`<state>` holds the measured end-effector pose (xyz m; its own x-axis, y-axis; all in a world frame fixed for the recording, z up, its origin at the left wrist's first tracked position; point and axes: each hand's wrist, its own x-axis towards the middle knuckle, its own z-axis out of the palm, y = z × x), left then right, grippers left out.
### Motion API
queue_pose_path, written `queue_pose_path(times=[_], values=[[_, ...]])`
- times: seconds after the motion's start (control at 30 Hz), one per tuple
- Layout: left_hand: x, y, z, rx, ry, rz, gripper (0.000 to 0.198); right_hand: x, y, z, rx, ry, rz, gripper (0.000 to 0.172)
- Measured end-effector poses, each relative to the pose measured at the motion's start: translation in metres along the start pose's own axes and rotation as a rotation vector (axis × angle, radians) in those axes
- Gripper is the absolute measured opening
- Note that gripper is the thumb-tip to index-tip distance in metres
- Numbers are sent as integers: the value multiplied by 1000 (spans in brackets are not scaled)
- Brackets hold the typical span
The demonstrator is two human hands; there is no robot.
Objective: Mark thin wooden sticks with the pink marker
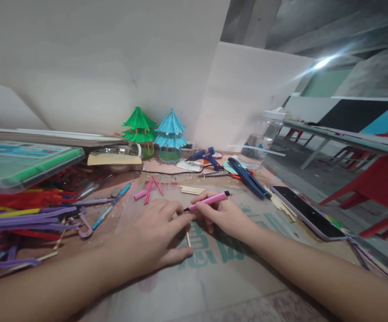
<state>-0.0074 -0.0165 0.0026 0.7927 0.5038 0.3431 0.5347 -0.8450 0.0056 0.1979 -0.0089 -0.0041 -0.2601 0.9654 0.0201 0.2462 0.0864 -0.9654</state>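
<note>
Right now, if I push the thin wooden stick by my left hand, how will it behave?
Probably very light: the thin wooden stick looks slender beside your left hand. It lies straight, so it is likely stiff, though it may snap if bent. It may skid or roll on the flat cardboard.

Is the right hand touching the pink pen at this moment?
Touching. The head view shows the right hand gripping the pink pen between its fingers, with the pen's tip pointing toward the left hand.

Unreadable green characters (pixel 225 251) on cardboard (pixel 214 293)
</note>
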Motion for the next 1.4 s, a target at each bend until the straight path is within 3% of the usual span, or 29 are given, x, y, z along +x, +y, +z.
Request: queue_pose_path(times=[0.07, 0.2, 0.47, 1.4], values=[[-1, 2, 2, 61, 16, 59, 32, 0, 0, 0, -1, -1, -4, 19], [-2, 0, 6, 44, 6, 100, 31, 1, 3, -1, 9, 18, -12, 19], [3, -2, 1, -57, -231, -16, 29, 3, 3, -5, -43, 113, -58, 10], [2, -1, 2, -104, -174, -46, 26, 6, 5, -4, -47, 69, -40, 12]])
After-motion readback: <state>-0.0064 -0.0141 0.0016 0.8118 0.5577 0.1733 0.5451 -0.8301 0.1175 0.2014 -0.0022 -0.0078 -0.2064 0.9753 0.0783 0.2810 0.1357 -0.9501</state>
